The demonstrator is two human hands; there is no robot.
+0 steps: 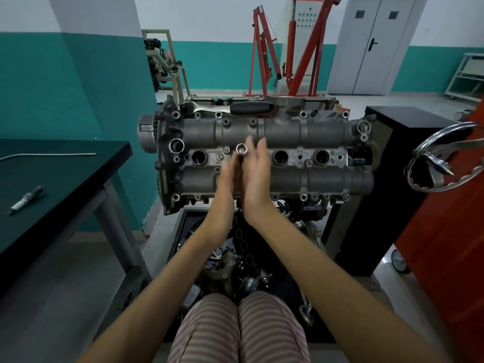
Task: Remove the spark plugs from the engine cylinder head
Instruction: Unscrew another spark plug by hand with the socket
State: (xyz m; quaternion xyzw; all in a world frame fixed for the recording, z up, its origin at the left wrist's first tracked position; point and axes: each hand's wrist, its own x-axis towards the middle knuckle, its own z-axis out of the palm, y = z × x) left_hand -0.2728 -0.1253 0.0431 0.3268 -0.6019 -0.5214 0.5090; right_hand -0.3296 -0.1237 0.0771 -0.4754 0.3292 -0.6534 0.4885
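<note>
A dark table (65,163) stands at the left; a spark plug (26,199) lies near its left edge and a thin rod (52,154) lies farther back. To its right the cylinder head (262,132) sits on a stand, with three open plug wells (199,157) in view along its middle row. Over the second well the left hand (227,176) and right hand (255,176) stand palm to palm, fingers straight, pressing a socket (241,149) between them; its open end faces up. A ratchet (235,108) lies along the head's far edge. Behind stands a red crane (290,48). A chrome wheel (442,158) is at the right.
</note>
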